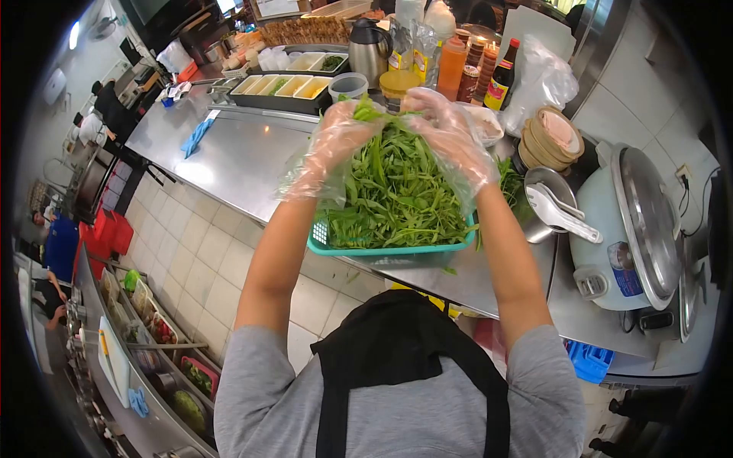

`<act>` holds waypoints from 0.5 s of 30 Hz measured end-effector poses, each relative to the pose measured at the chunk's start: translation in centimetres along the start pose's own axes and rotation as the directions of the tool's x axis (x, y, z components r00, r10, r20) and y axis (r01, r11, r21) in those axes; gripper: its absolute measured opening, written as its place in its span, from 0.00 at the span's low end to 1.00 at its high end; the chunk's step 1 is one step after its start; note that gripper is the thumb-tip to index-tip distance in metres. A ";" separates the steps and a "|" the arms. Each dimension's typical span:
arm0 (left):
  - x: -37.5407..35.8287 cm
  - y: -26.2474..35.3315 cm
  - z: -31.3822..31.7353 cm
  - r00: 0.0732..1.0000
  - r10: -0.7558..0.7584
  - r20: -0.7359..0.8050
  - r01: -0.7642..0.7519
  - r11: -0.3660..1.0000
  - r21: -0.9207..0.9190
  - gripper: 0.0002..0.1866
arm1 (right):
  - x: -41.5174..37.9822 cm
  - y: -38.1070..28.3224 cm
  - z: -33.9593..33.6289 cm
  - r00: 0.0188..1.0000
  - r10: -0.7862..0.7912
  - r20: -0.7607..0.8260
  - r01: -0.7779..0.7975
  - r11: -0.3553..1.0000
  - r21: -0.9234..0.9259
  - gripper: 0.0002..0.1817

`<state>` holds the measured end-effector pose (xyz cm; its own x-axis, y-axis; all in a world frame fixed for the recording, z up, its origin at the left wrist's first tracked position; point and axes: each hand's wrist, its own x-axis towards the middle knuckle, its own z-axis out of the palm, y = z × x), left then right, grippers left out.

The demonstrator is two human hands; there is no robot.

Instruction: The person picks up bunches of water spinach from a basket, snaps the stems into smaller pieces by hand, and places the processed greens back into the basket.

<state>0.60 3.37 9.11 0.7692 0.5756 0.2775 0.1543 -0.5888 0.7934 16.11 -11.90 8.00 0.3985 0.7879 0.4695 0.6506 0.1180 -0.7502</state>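
A teal plastic basket (412, 249) heaped with leafy greens (397, 183) sits at the near edge of the steel counter. Both hands wear clear plastic gloves. My left hand (340, 137) is at the basket's far left, its fingers curled around some leaves. At the far right of the heap, my right hand (443, 126) has bent fingers against the greens; whether it grips any is hard to make out. A few leaves (368, 109) stick up between the two hands.
Beyond the basket stand a condiment tray (282, 89), a steel jug (369, 53) and bottles (502, 76). At right are a steel pot (540, 217) with ladles and a rice cooker (626, 221). A blue cloth (197, 137) lies left. People (114, 111) stand far left.
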 end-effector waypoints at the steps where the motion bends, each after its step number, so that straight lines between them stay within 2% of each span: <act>1: 0.0 0.7 -0.3 0.999 -0.016 -0.043 0.011 0.993 -0.115 0.16 | -0.7 -0.1 -0.1 0.995 0.061 -0.080 -0.056 0.997 0.062 0.27; 2: -0.1 1.2 -1.1 0.986 -0.167 -0.018 0.166 0.985 -0.038 0.18 | -1.9 -0.3 -0.1 0.980 0.180 -0.090 -0.170 0.980 0.106 0.28; 3: -0.8 1.8 -1.3 0.986 -0.163 -0.017 0.162 0.986 -0.036 0.18 | -2.8 -0.4 0.3 0.980 0.178 -0.094 -0.168 0.980 0.106 0.28; 5: -1.5 2.3 -1.7 0.970 -0.062 -0.237 0.022 0.986 -0.167 0.20 | -4.3 0.7 1.8 0.915 0.404 -0.012 -0.388 0.886 0.254 0.26; 6: -1.2 1.3 -2.4 0.983 0.028 -0.180 -0.035 0.999 -0.034 0.20 | -4.7 1.9 2.9 0.948 0.319 -0.001 -0.307 0.913 0.269 0.28; 7: -0.5 -0.3 -2.7 0.984 0.036 -0.174 -0.041 0.999 -0.029 0.20 | -4.8 1.3 3.0 0.948 0.319 -0.009 -0.304 0.912 0.274 0.28; 9: 0.6 -2.0 -3.1 0.930 0.350 -0.117 -0.341 0.936 0.087 0.18 | -4.7 -0.4 3.3 0.963 0.266 0.036 -0.268 0.947 0.176 0.24; 10: 1.1 -2.0 -3.6 0.913 0.408 -0.016 -0.405 0.911 0.082 0.16 | -4.4 0.0 3.8 0.953 0.300 0.047 -0.303 0.929 0.211 0.23; 11: 1.3 -2.0 -3.8 0.912 0.410 -0.013 -0.407 0.909 0.086 0.16 | -4.4 0.3 4.0 0.953 0.299 0.044 -0.301 0.929 0.216 0.23; 13: 0.8 -0.9 -3.8 0.941 0.333 -0.053 -0.336 0.939 -0.067 0.19 | -4.7 0.8 4.5 0.936 0.349 0.050 -0.327 0.807 0.492 0.21; 14: 0.5 -0.4 -3.6 0.942 0.332 -0.053 -0.335 0.940 -0.067 0.19 | -4.8 1.1 4.3 0.936 0.349 0.052 -0.328 0.806 0.493 0.21; 15: -0.4 1.1 -3.2 0.982 0.143 -0.125 -0.164 0.971 -0.177 0.20 | -4.8 1.6 3.9 0.926 0.363 0.104 -0.365 0.789 0.495 0.21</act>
<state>-1.52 4.28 11.64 0.6997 0.5521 0.4535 -0.0859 -0.5652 0.8205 12.69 -13.12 2.76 0.5381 0.8351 0.1138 0.0477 0.1046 -0.9934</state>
